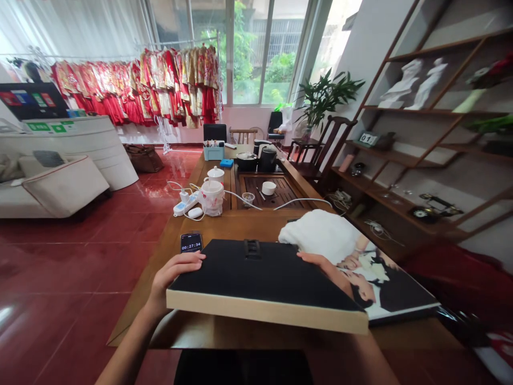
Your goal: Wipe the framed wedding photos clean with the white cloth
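Observation:
A large framed panel (256,278) with a black back and a pale wooden edge is held up just above the wooden table (224,224), back side up, with a small black hanger at its far edge. My left hand (174,272) grips its left edge, fingers curled over the top. My right hand (326,267) grips its right edge, partly hidden behind the panel. Under the right side lies a big printed photo (385,283) of two people, flat on the table.
A phone (191,241) showing a timer lies beyond my left hand. Further back are a white teapot (211,197), a power strip (186,204) with cables, a tea tray (268,190) and kettles. Shelves (420,160) stand right, a sofa (52,184) left.

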Demonstrator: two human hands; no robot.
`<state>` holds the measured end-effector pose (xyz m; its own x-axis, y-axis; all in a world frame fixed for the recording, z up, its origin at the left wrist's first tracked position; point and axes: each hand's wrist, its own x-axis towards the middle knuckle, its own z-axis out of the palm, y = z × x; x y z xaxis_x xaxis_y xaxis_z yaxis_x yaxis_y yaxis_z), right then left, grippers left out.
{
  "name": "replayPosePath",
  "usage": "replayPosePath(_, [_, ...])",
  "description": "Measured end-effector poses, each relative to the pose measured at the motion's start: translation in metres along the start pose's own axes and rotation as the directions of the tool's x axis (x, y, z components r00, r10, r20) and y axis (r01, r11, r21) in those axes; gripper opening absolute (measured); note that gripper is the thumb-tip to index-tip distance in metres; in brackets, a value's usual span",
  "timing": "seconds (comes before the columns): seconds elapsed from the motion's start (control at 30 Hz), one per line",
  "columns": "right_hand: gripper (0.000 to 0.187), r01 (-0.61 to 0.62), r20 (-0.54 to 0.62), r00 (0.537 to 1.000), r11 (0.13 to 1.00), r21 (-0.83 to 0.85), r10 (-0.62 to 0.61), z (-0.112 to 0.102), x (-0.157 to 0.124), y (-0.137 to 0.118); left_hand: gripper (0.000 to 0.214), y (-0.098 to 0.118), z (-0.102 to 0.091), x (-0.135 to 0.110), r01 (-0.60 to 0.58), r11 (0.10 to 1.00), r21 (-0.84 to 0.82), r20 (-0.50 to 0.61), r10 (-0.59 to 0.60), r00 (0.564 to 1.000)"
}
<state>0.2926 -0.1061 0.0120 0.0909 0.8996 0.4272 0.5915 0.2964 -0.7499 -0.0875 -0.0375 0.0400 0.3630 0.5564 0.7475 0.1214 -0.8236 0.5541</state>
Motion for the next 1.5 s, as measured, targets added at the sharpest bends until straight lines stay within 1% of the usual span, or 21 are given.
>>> replayPosePath(0.13, [0.027, 0.088, 0.007, 0.996, 0.994, -0.065, -0.088, 0.005, 0.0, 0.017, 0.024, -0.008, 0.006, -0.014, -0.055, 0.998, 0.011, 0.022, 0.055, 0.998])
replayPosePath(0.23, [0.022, 0.122, -0.013, 0.992, 0.991, -0.058, -0.123, 0.011, 0.001, 0.027, 0.027, -0.017, 0.01, -0.023, -0.08, 0.997, -0.004, 0.034, 0.081, 0.996])
replayPosePath(0.3, [0.021, 0.114, -0.04, 0.992, 0.992, -0.046, -0.116, 0.015, 0.002, 0.032, 0.027, -0.021, 0.013, -0.028, -0.095, 0.995, -0.006, 0.034, 0.095, 0.995])
replayPosePath(0.37, [0.023, 0.084, -0.043, 0.995, 0.995, -0.052, -0.086, 0.017, 0.003, 0.037, 0.028, -0.023, 0.016, -0.03, -0.101, 0.995, 0.004, 0.04, 0.101, 0.994])
replayPosePath(0.5, [0.027, 0.049, 0.014, 0.999, 0.994, -0.097, -0.048, 0.02, 0.004, 0.045, 0.03, -0.027, 0.021, -0.033, -0.117, 0.992, 0.056, 0.031, 0.115, 0.993])
replayPosePath(0.6, [0.03, 0.037, 0.008, 0.999, 0.991, -0.125, -0.036, 0.022, 0.002, 0.046, 0.031, -0.03, 0.023, -0.034, -0.132, 0.987, 0.088, 0.03, 0.13, 0.991])
replayPosePath(0.77, [0.034, 0.014, 0.024, 1.0, 0.992, -0.129, -0.011, 0.03, 0.0, 0.038, 0.032, -0.034, 0.024, -0.037, -0.14, 0.985, 0.099, 0.017, 0.139, 0.99])
replayPosePath(0.9, [0.036, 0.001, -0.02, 1.0, 0.993, -0.121, -0.003, 0.036, 0.0, 0.035, 0.029, -0.036, 0.024, -0.041, -0.121, 0.988, 0.094, 0.008, 0.12, 0.993])
replayPosePath(1.1, [0.033, 0.042, -0.029, 0.999, 0.996, -0.082, -0.045, 0.039, -0.003, 0.042, 0.028, -0.038, 0.028, -0.045, -0.071, 0.995, 0.064, -0.015, 0.073, 0.997])
replayPosePath(1.23, [0.029, 0.059, -0.054, 0.997, 0.996, -0.059, -0.063, 0.041, -0.004, 0.048, 0.027, -0.033, 0.034, -0.044, -0.058, 0.996, 0.061, -0.008, 0.058, 0.998])
replayPosePath(1.37, [0.027, 0.033, -0.08, 0.996, 0.999, -0.04, -0.036, 0.044, -0.005, 0.05, 0.027, -0.027, 0.042, -0.044, -0.046, 0.996, 0.076, -0.106, 0.054, 0.993])
replayPosePath(1.43, [0.027, 0.009, -0.092, 0.996, 1.0, -0.028, -0.011, 0.046, -0.005, 0.049, 0.027, -0.025, 0.043, -0.045, -0.047, 0.995, 0.082, -0.099, 0.055, 0.994])
replayPosePath(1.5, [0.027, -0.013, -0.109, 0.994, 1.0, -0.014, 0.011, 0.048, -0.006, 0.048, 0.029, -0.025, 0.041, -0.045, -0.063, 0.994, 0.093, -0.054, 0.068, 0.996])
